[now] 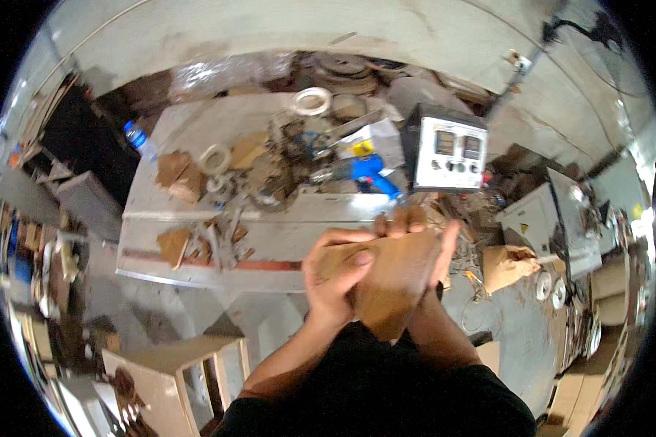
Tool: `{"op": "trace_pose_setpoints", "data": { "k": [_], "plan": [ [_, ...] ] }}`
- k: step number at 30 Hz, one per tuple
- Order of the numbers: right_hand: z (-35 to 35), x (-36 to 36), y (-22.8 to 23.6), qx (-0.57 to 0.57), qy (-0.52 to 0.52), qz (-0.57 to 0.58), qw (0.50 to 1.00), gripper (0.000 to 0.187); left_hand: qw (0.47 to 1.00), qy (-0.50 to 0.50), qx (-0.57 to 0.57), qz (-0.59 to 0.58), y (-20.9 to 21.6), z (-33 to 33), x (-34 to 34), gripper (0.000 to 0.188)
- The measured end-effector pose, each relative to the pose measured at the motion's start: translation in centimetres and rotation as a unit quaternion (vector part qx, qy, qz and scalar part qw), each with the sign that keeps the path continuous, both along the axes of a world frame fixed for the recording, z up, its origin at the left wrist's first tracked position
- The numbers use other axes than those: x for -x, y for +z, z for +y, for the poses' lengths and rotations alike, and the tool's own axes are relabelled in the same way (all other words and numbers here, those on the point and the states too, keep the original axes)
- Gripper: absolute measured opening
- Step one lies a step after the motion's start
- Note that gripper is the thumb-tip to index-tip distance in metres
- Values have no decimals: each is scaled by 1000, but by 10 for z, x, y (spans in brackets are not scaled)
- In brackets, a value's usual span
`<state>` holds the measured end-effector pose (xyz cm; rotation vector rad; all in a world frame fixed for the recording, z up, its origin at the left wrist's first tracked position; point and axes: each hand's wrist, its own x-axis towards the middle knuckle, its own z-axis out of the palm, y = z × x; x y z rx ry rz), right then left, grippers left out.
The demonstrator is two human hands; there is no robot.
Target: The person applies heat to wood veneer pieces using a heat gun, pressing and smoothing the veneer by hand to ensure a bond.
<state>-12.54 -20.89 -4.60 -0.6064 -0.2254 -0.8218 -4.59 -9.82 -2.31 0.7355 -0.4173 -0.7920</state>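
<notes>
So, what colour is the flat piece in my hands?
The flat, angular piece is brown; see head view.

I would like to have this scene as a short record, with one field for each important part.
Left hand: grips the brown piece, thumb on top
Right hand: at the piece's right side, partly hidden
Table: beyond the hands, cluttered
Blue tool: on the table
Control box: right of the tool
Bottle: near the table's left edge
Paper bag: right of the hands
Unclear: the piece's material
</notes>
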Motion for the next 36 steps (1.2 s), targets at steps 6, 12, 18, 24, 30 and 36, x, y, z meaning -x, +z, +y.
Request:
{"op": "trace_pose_setpoints", "data": {
  "k": [6,12,18,24,30,36],
  "plan": [
    [14,12,-14,-114,26,129,985,62,997,13,-76,-32,-37,13,0,21],
    [-2,27,-79,-61,-5,470,881,53,964,155,-210,-40,-121,37,-33,20],
    [-14,57,-154,-55,16,550,833,38,905,285,-268,164,-196,50,-68,42],
    [12,48,-155,-12,111,560,821,33,912,277,-267,145,-265,53,-72,53],
    [21,42,-159,-20,136,583,800,33,844,215,-482,-98,-274,82,-72,48],
    [17,45,-156,23,106,594,797,32,670,224,-654,-268,-235,124,-104,50]
  ]
}}
